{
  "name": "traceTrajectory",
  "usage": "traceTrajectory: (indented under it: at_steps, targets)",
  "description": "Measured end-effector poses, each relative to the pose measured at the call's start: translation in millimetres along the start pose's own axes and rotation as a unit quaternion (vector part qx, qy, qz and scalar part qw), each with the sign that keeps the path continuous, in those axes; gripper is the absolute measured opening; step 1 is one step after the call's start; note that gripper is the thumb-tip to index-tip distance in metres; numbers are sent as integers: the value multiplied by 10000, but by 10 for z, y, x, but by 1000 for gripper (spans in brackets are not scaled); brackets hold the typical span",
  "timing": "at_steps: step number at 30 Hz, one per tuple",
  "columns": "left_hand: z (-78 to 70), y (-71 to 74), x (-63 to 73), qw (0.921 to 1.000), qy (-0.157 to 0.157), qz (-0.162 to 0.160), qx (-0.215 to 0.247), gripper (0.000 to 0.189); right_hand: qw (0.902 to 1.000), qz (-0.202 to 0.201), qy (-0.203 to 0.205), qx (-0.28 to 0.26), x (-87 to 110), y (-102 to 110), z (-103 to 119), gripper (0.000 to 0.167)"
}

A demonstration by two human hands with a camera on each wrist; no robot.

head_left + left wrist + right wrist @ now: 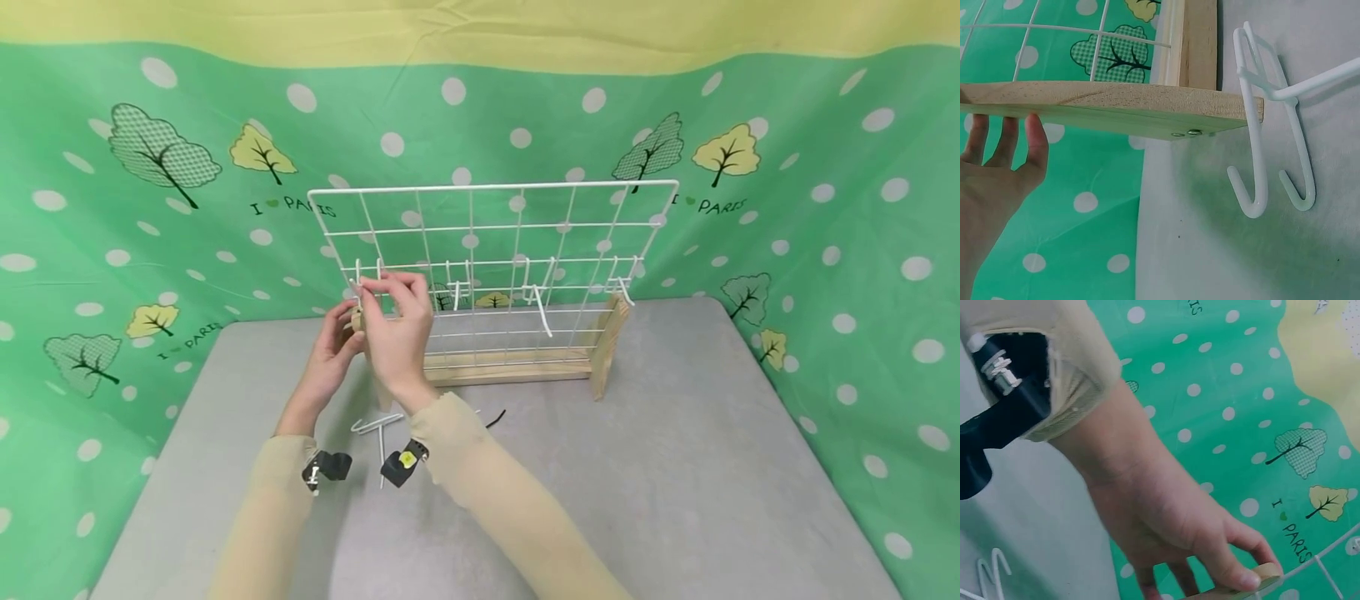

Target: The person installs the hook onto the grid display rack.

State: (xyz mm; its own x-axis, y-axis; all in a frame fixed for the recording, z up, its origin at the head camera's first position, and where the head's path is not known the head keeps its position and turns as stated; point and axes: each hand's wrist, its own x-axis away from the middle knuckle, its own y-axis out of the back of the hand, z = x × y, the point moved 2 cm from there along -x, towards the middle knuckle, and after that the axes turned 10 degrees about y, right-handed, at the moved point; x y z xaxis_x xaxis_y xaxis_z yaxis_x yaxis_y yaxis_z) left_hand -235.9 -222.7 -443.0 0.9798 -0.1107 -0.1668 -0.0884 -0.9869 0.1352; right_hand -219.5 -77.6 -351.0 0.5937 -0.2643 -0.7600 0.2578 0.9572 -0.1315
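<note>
At the rack's left end, my left hand [327, 354] grips the wooden side post [1267, 572] of the stand, thumb on one side and fingers on the other. My right hand [401, 329] is raised beside it, thumb and fingertips pinching a white wire hook whose two bent tops sit at the grid wire. The hand hides most of that hook. The white wire grid [495, 187] stands upright in the wooden stand. Other white display hooks hang on it: one left of the middle [457, 296], one right of the middle [542, 310], and one near the right end [626, 290].
A loose white hook [381, 450] lies on the grey table [712, 467] below my hands. Near it a thin black piece [497, 418] shows beside my right sleeve. The wooden base rail [510, 373] and right side post [609, 346] carry the grid. Behind hangs a green dotted cloth [540, 117].
</note>
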Motion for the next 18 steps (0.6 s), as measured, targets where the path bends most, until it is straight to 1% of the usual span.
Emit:
traceTrajectory:
  at_steps: [6,10,14,18]
  targets:
    - [4,-4,-4,10000,-29,-29,-86,47,9995,141,-238,-146,90,17,-60,11]
    - [15,-3,-5,10000,-40,-53,-59,47,9973,295,-620,-257,122,23,-111,15]
    - [27,-3,-7,9999,-82,-10,86,47,9940,360,-967,-377,126,27,-157,18]
    - [27,-7,-9,9998,-92,-5,149,47,9933,398,-992,-436,122,25,-179,19]
